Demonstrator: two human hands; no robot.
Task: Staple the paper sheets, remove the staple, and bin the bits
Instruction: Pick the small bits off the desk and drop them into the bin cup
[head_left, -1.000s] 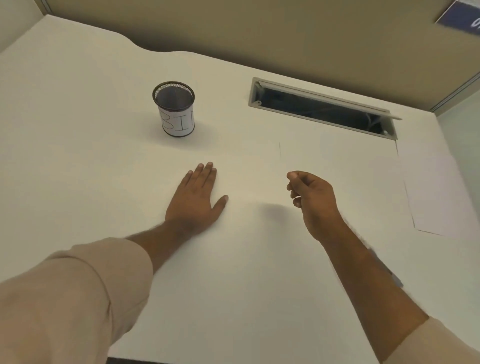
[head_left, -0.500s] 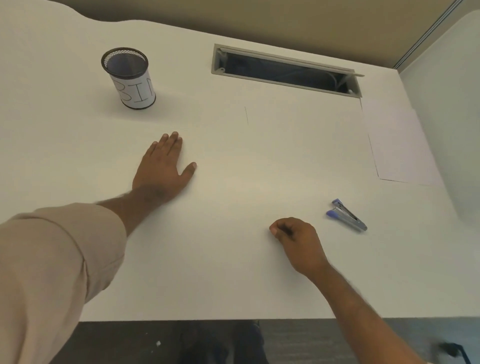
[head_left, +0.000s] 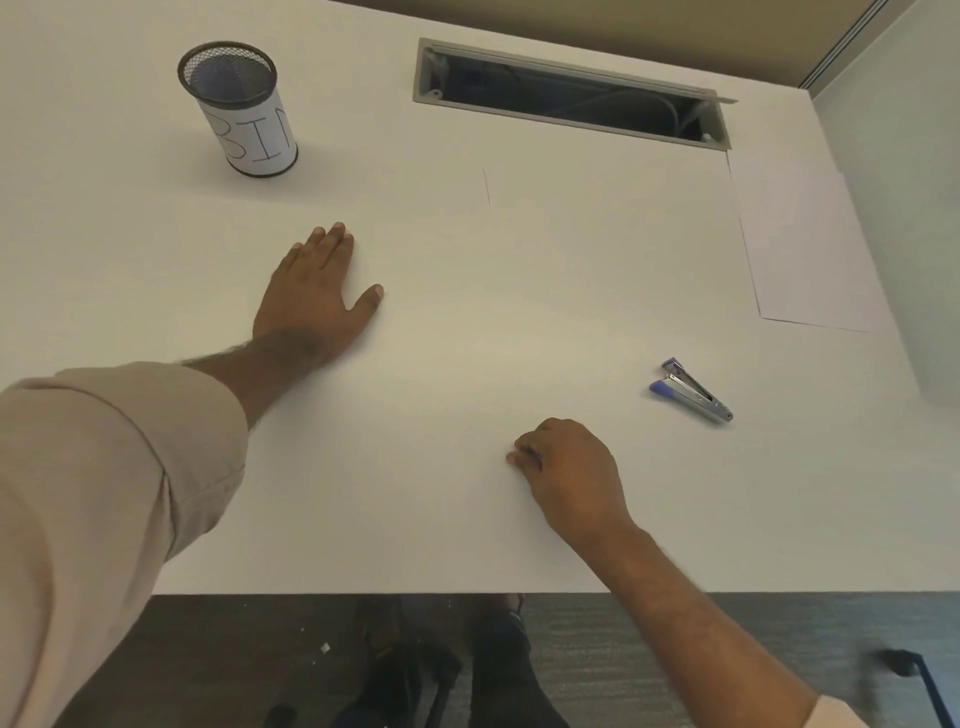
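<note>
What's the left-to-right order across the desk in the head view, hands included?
Mesh bin cup → left hand flat on the desk → right hand, fingers curled at the desk surface → blue staple remover → loose paper sheet at the right edge.

The table (head_left: 467, 364) looks smooth and matt. The bin (head_left: 240, 111) is black metal mesh wrapped in paper. The stapler (head_left: 691, 391) is shiny metal with blue plastic ends. The sleeve (head_left: 104, 493) is matt cloth.

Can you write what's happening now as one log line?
left hand flat on paper | right hand pinching at desk | stapler untouched | bin upright
</note>
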